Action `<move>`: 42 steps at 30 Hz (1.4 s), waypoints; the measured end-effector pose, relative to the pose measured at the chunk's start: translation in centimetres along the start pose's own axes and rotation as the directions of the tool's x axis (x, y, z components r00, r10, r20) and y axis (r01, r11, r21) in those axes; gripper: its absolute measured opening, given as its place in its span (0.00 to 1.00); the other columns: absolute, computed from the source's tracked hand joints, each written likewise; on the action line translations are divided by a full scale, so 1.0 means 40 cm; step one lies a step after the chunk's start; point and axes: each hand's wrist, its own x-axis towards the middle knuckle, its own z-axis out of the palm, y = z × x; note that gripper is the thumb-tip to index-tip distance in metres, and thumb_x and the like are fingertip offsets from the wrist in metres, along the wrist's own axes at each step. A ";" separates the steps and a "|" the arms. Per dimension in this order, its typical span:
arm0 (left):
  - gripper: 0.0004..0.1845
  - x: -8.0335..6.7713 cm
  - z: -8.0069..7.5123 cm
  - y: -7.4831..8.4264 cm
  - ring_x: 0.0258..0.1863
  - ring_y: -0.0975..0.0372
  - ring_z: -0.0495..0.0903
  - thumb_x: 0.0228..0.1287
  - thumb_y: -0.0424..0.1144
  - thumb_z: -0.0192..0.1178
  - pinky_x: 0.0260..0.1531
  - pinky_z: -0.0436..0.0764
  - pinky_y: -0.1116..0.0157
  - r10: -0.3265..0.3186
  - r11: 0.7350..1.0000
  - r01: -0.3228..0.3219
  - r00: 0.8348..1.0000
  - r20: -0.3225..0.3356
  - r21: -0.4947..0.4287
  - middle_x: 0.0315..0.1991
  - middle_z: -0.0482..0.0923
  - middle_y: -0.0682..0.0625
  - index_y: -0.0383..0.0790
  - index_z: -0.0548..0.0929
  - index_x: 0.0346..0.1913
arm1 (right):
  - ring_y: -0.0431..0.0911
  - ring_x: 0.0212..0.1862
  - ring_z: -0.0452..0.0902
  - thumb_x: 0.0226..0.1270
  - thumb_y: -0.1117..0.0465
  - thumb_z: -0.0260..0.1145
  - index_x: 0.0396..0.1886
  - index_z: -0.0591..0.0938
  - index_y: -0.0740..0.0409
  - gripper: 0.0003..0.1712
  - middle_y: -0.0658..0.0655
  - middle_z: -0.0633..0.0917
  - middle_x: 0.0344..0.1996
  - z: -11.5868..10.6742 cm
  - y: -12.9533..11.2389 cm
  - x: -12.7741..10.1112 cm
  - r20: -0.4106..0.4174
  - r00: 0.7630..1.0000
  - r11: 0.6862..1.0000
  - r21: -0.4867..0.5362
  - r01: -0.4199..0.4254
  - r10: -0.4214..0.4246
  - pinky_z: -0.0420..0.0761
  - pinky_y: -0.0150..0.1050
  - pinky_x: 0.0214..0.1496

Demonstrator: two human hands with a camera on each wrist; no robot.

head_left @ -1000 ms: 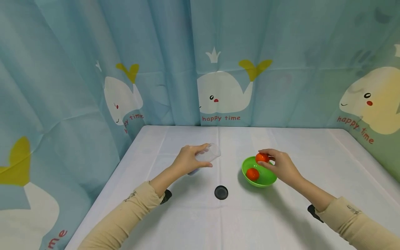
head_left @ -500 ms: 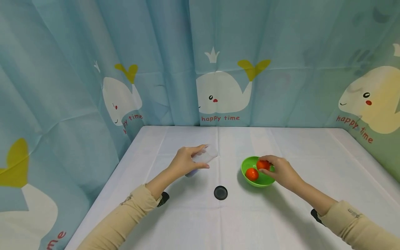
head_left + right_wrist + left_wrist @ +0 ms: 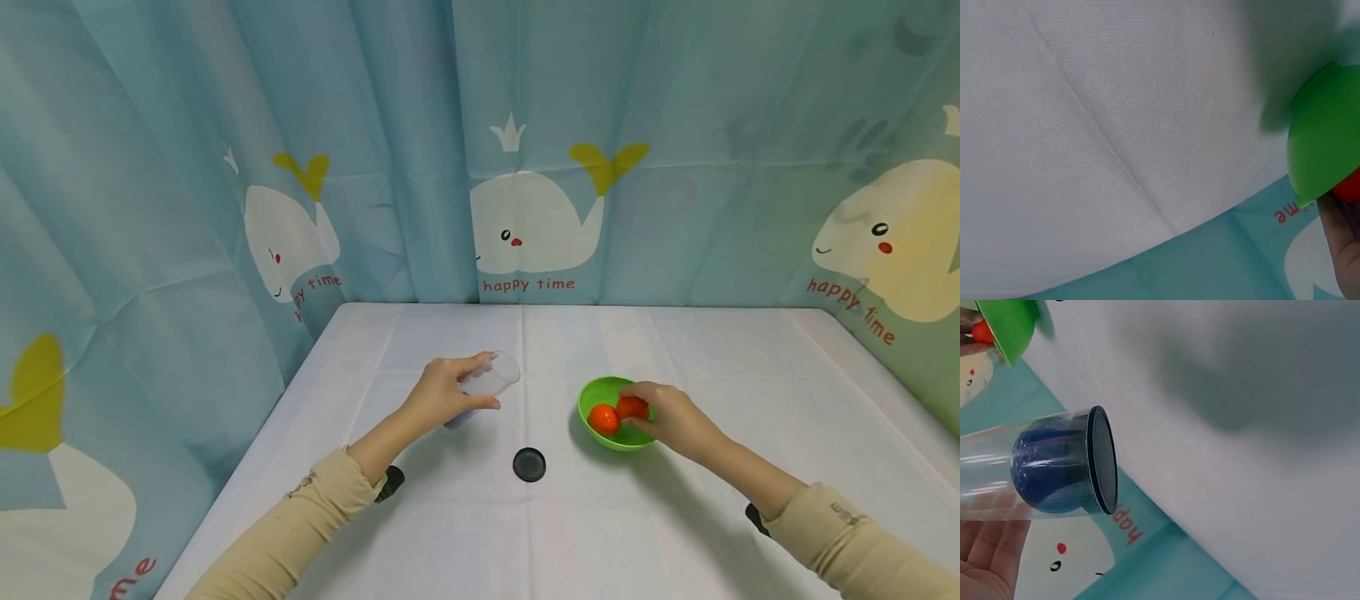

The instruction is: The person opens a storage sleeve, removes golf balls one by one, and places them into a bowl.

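- Left hand (image 3: 441,393): fingers and thumb clamped round a clear cylinder (image 3: 486,378), tilted above the desk (image 3: 600,533); a blue ball (image 3: 1047,465) lies inside, near its black-capped end.
- Right hand (image 3: 672,421): pinching an orange-red ball (image 3: 632,407) inside the green bowl (image 3: 600,390), just beside a second ball (image 3: 603,419).
- Black disc (image 3: 529,465): flat on the desk, between the two forearms.

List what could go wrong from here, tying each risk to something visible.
1. The clear container is tilted in the left hand, its upper end apparently uncapped; tipping it further might spill the rounded blue object inside.
2. The right hand holds one red ball beside another in the green bowl; a bump could tip the bowl.
3. The black disc lies loose on the table; a sleeve might sweep it aside.
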 end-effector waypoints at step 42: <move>0.38 0.010 0.020 0.009 0.53 0.51 0.80 0.43 0.43 0.74 0.47 0.81 0.56 0.025 1.000 -0.025 1.000 0.011 -0.006 0.56 0.76 0.40 0.37 0.75 0.61 | 0.42 0.30 0.74 0.47 0.74 0.72 0.34 0.81 0.65 0.13 0.53 0.81 0.31 0.012 0.003 0.016 0.218 0.975 0.992 -0.103 0.071 -0.047 0.78 0.34 0.33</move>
